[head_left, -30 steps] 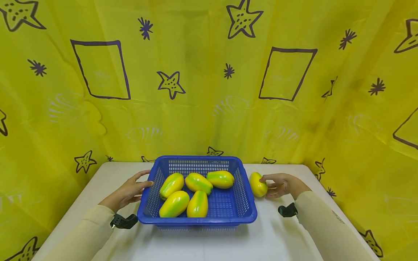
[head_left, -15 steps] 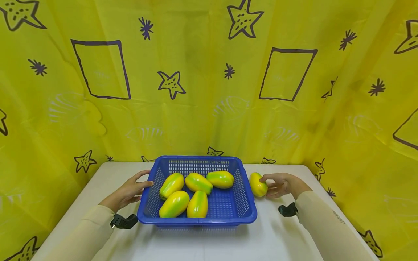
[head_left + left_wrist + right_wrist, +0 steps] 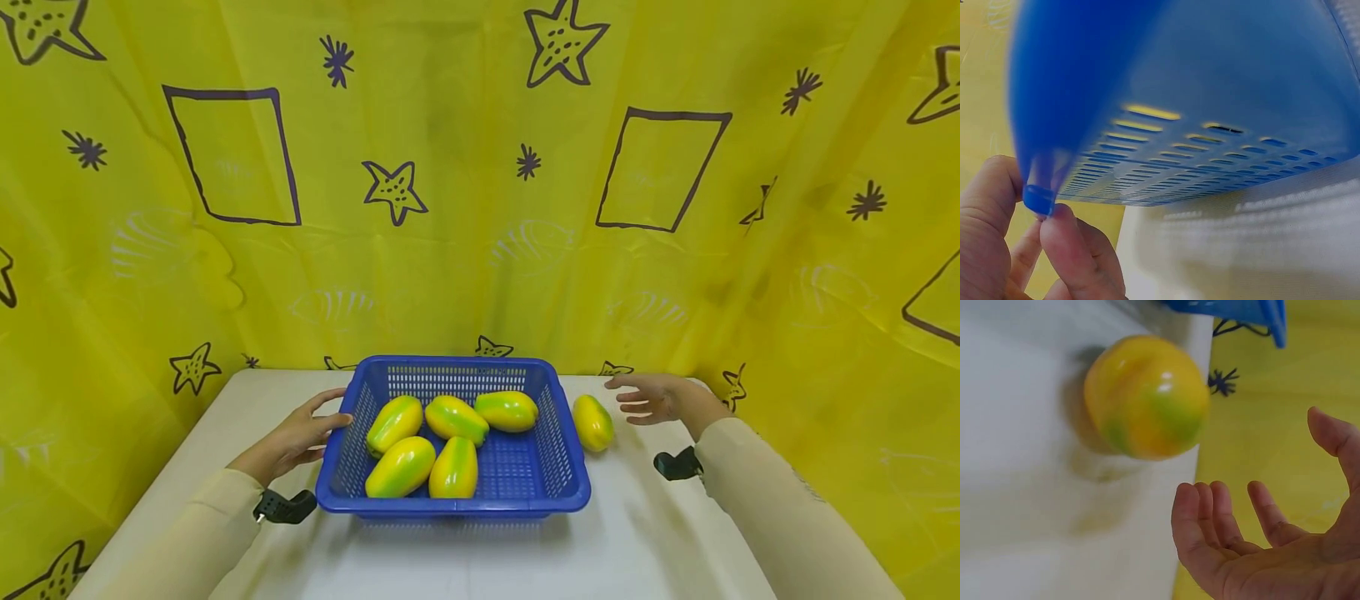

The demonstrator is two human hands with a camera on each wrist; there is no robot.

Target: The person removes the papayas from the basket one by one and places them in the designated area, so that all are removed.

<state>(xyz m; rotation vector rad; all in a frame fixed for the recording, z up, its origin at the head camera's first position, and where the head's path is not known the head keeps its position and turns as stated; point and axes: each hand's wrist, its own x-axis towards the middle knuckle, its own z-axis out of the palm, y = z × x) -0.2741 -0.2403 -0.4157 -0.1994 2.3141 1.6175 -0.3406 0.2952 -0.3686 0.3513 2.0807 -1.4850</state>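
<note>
Right hand (image 3: pixel 654 397): a second ago and half a second ago it cups the loose papaya (image 3: pixel 593 423) on the table (image 3: pixel 645 533); now it is off the fruit, lifted back toward the far right corner, fingers spread wide and straight, holding nothing. The right wrist view confirms it: palm open, a clear gap between fingertips (image 3: pixel 1197 506) and fruit.

Loose papaya: yellow with green patches, lying on the table just beside the right wall of the basket (image 3: pixel 570 492), outside it. Position unchanged from the earlier frames. Whether it touches the basket wall cannot be told.

Left hand (image 3: pixel 300 433): unchanged; at the left rim of the basket. In the left wrist view the thumb (image 3: pixel 1075 250) and a finger pinch the rim's edge. The remaining fingers are cut off by the frame.

Basket: blue, slotted plastic, mid-table, same place as before. Contents: five papayas, same arrangement. Back row: one at left (image 3: pixel 394 423), one in the middle (image 3: pixel 456 419), one at right (image 3: pixel 507 410). Front row: two side by side (image 3: pixel 400 467) (image 3: pixel 453 468).

Hard to make out: the left wrist view is blurred and filled by the basket's wall, so the fruit inside does not show there. In the right wrist view only a corner of the basket appears at the top edge.

Surroundings: yellow curtain (image 3: pixel 465 183) with drawn stars and squares behind and on both sides. Cream sleeves (image 3: pixel 780 517) cover both forearms, each with a black wrist mount (image 3: pixel 283 507).
</note>
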